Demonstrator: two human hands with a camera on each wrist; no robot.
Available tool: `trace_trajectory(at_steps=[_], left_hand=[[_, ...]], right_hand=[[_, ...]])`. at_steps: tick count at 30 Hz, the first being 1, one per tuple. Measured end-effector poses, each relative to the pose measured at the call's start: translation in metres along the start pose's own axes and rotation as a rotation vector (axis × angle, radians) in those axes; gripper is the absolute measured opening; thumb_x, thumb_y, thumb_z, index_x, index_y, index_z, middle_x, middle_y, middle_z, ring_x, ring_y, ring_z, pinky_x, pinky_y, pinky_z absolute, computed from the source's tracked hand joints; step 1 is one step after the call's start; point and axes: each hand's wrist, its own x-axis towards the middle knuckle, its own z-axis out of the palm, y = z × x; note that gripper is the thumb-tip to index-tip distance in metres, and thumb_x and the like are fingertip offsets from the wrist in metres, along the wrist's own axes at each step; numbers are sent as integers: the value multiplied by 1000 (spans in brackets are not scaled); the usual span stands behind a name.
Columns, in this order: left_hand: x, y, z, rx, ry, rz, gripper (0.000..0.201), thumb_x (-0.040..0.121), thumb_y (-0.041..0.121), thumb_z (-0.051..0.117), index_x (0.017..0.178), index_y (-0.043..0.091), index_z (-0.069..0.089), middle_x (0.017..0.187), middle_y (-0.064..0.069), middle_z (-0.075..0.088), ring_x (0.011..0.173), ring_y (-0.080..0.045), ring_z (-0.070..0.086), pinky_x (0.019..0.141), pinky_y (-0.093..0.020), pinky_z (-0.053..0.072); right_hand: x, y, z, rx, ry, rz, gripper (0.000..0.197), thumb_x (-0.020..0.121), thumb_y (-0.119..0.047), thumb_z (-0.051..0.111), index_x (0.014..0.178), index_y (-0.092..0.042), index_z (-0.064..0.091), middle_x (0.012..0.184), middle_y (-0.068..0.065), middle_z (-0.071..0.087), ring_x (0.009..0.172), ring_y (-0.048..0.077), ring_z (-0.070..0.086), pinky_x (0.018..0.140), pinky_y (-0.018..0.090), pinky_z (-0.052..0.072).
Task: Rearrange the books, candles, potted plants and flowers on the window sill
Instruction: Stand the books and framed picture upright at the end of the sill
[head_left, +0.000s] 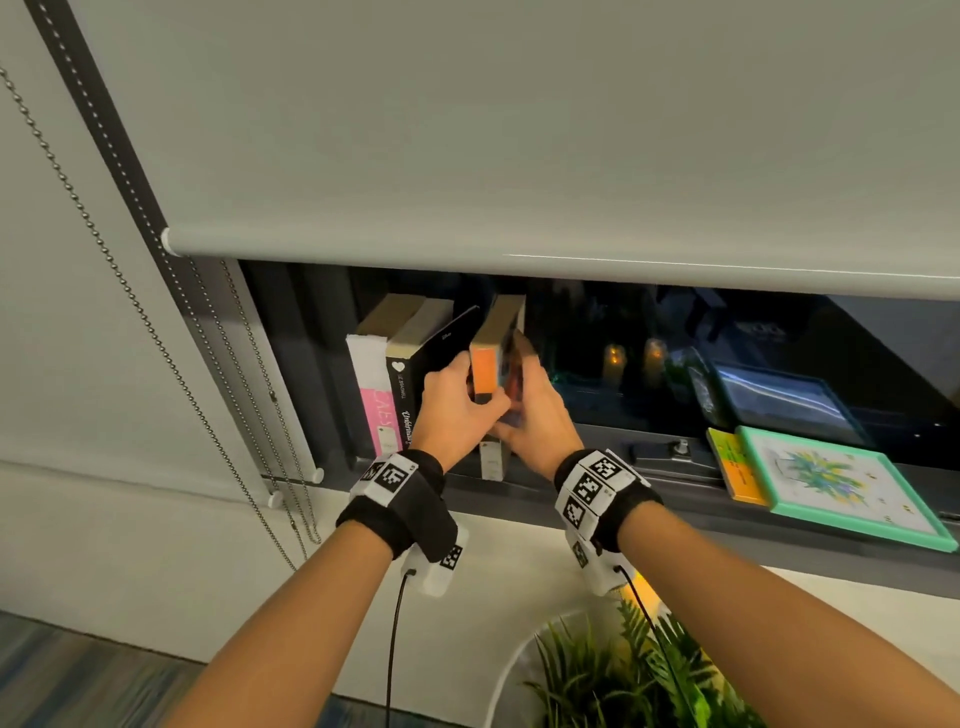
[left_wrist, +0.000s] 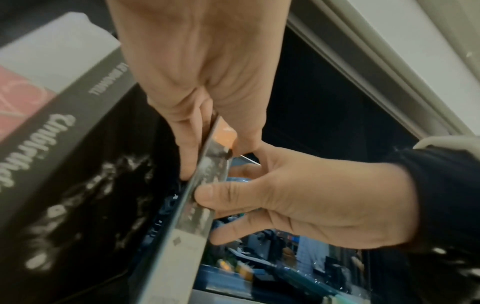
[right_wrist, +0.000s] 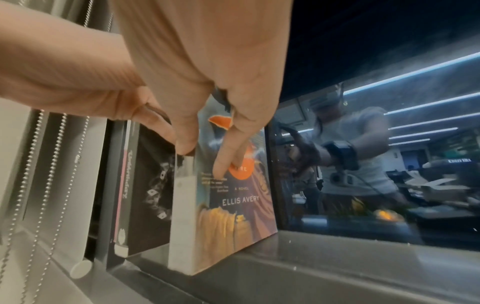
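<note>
An orange-spined paperback stands upright on the dark window sill, just right of a black book and a pink-and-white book. Both hands hold it. My left hand pinches its spine from the left. My right hand grips it from the right. In the right wrist view the right hand has its thumb on the spine and a finger on the colourful cover. In the left wrist view the left hand pinches the spine. The book's foot rests on the sill.
A green-framed picture lies flat on the sill at the right, beside a yellow-orange book. A lowered roller blind hangs close above the books. Its bead chain dangles at the left. A potted fern stands below my right arm.
</note>
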Motion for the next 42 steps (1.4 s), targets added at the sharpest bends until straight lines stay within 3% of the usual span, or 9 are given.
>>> trace_trajectory(at_steps=[4,9,12,18,21,26,30,34,42], left_hand=[[6,-9,-15,98,-20,22,34,82,19,72,115,15,61,109,1,69,101,-2,62,93,-23,50],[10,-8,-46,298,147,131,29,78,40,75,93,18,65,78,8,66,70,-1,61,67,-18,51],[11,-12,-61,432,364,318,19,78,28,69,90,15,61,83,5,55,73,-8,53,59,-23,44],[9,-41,-68,512,247,301,52,64,6,59,115,11,57,117,-6,48,110,-20,39,89,-24,41],[6,-47,-68,464,220,322,57,67,6,61,124,11,55,124,-5,48,117,-19,36,99,-24,35],[3,-53,-68,616,255,333,62,66,21,61,127,16,53,128,-3,49,120,-19,34,100,-38,26],[5,-60,-69,655,240,361,65,68,23,64,130,17,48,139,-5,44,140,-22,27,118,-45,7],[7,-64,-70,591,203,369,67,70,18,65,134,16,45,140,-3,45,140,-19,30,120,-45,4],[8,-64,-78,615,174,368,67,72,17,73,134,17,46,138,0,47,136,-16,35,119,-46,11]], right_hand=[[12,4,20,52,-33,37,99,75,-13,76,144,-41,11,135,3,51,120,20,56,96,45,51],[17,1,33,48,-114,121,73,82,-11,69,137,-29,23,137,8,50,125,26,52,102,47,46],[16,-1,36,56,-154,136,68,88,-10,63,139,-27,21,137,12,50,126,28,51,103,46,44],[18,-11,48,66,-210,101,81,91,-3,55,146,-38,7,141,10,49,127,28,51,104,50,43],[20,-13,50,55,-218,113,82,91,-5,55,146,-38,6,141,11,49,127,29,50,103,51,43],[24,-18,44,6,-186,112,82,87,-9,64,147,-27,12,139,11,50,127,29,51,102,43,45],[34,-30,38,-27,-86,17,106,82,-9,69,149,-36,-9,137,13,50,121,28,54,100,42,46],[41,-32,47,-74,-103,-26,103,83,-8,67,144,-51,-3,127,11,56,110,29,61,93,52,51],[42,-36,49,-36,-139,13,95,82,-6,67,145,-44,7,116,8,63,105,25,64,94,50,51]])
